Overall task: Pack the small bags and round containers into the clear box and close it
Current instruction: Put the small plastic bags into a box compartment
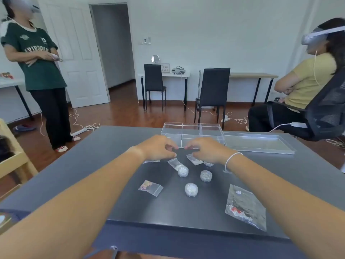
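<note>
The clear box (192, 128), split into compartments, stands open at the table's far side. Its lid (261, 146) lies flat to its right. My left hand (158, 148) and my right hand (207, 150) hover just in front of the box, fingertips curled and nearly meeting; whether they pinch anything is unclear. Small clear bags lie under them: one (174, 163) below the left hand, one (194, 160) below the right. A bag with coloured bits (150, 187) lies nearer. Several round containers (183, 171) (206, 176) (191, 189) stand between them.
A larger bag (246, 208) with red and white pieces lies at the front right of the dark table (93, 165). One person stands at the far left, and another sits in an office chair (324, 113) at the right. Black chairs and desks stand along the back wall.
</note>
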